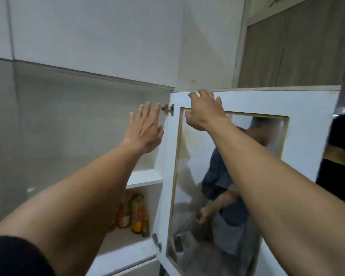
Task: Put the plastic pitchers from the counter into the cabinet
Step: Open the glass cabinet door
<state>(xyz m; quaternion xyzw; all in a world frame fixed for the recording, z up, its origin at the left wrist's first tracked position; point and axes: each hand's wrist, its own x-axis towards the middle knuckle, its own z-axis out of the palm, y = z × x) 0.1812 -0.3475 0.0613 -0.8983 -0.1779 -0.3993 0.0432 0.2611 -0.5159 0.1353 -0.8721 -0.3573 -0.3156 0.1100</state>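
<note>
No plastic pitcher is in view, and the counter must lie below the frame. The left hand (145,128) is released, its fingers spread and empty, inside the white wall cabinet (78,126) near its upper right corner. The right hand (203,110) lies flat on the top rail of the glass-paned white door (307,108), grasping nothing; I judge both must reach down next.

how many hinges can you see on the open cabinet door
2: the upper hinge by the cabinet door top corner, just right of the left hand; the lower hinge near its bottom corner. No others show.
</note>
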